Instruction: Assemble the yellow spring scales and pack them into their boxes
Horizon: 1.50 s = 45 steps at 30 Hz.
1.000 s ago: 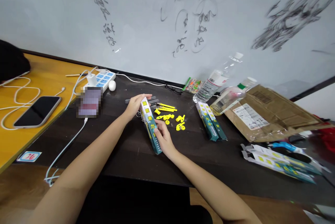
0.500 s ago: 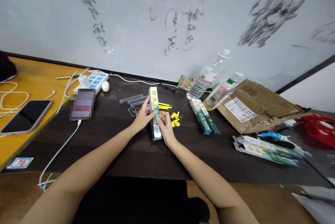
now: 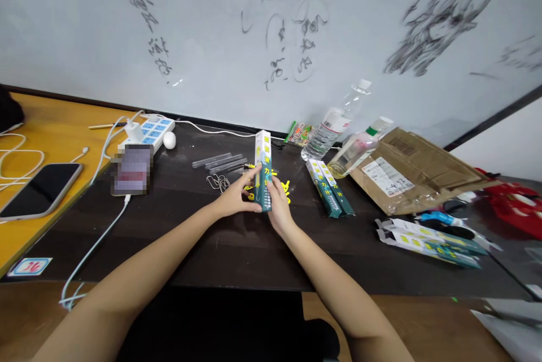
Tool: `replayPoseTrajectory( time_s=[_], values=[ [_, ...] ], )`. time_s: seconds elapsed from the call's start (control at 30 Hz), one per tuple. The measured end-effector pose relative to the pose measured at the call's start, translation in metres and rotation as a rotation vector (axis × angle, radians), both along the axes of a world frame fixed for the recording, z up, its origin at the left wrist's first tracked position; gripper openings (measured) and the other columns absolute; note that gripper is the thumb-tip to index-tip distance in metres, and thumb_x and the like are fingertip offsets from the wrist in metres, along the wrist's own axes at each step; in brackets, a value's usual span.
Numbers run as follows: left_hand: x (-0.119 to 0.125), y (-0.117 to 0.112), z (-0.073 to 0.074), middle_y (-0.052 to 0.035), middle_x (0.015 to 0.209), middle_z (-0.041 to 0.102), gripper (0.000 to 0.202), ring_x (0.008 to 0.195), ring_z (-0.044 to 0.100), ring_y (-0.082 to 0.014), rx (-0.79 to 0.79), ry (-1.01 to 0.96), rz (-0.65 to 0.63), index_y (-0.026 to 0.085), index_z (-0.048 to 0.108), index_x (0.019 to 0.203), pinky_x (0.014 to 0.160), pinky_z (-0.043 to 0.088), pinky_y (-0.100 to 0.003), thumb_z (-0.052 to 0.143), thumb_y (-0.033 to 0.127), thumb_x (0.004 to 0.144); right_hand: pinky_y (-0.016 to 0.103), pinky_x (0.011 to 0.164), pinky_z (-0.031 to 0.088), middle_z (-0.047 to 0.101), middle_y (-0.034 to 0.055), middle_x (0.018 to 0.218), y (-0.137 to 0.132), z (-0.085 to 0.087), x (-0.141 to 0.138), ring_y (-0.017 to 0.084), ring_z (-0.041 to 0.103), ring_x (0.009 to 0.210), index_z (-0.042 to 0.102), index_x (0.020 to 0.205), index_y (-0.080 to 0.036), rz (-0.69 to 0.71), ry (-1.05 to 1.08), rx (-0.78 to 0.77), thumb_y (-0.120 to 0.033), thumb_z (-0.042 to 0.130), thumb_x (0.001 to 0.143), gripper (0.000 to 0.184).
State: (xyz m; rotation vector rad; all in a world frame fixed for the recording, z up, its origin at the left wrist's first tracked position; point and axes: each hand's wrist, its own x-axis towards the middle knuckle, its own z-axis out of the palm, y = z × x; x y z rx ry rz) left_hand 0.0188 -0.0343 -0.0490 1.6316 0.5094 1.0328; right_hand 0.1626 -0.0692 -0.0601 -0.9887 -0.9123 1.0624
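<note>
Holding, item one: a slim box (image 3: 263,167), white at one end, teal at the other, gripped in front of me over the dark surface (image 3: 237,260). Left hand (image 3: 234,198): fingers and thumb closed on its left side. Right hand (image 3: 280,206): closed along its right side. Step in hand, by my judgement: steadying and turning the box between both hands. The next move calls for a firm low hold without squashing the card. Orientation: long axis running away from me, tilted upward; white end towards the whiteboard (image 3: 203,40), teal end towards me. Whether the teal end touches down, I cannot tell. Adjacent: yellow parts (image 3: 285,186), partly hidden behind; clear tubes (image 3: 212,160) and wire pieces (image 3: 218,182), left.
</note>
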Motion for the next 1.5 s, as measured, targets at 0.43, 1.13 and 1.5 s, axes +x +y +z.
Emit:
replayPoseTrajectory(
  time_s=[0.43,1.13,1.5],
  values=[
    [0.001,-0.009,-0.009,-0.0034,0.143,0.040,0.066,0.126,0.045,-0.0215,0.492,0.435,0.046,0.037,0.026,0.143,0.094,0.050,-0.036,0.057,0.033,0.084,0.037,0.100,0.040,0.054,0.0050,0.126,-0.003,0.000,0.004,0.020,0.053,0.114,0.048,0.124,-0.025,-0.088,-0.229,0.123,-0.045,0.049,0.085,0.044],
    [0.002,-0.009,-0.015,-0.0066,0.140,0.046,0.073,0.106,0.059,-0.0204,0.547,0.598,0.241,0.032,0.009,0.148,0.092,0.047,-0.038,0.051,0.034,0.088,0.037,0.081,0.044,0.056,0.0085,0.097,0.001,0.030,0.121,0.022,0.055,0.089,0.047,0.102,-0.017,-0.684,-0.962,0.029,-0.036,0.058,0.072,0.037],
    [0.004,-0.006,-0.017,-0.0080,0.135,0.050,0.056,0.121,0.050,-0.0229,0.630,0.624,0.263,0.025,0.030,0.142,0.100,0.041,-0.041,0.047,0.030,0.089,0.040,0.082,0.043,0.058,0.0164,0.104,-0.018,0.013,0.209,0.030,0.054,0.097,0.060,0.106,-0.011,-0.766,-1.378,-0.478,-0.037,0.054,0.073,0.043]
  ],
)
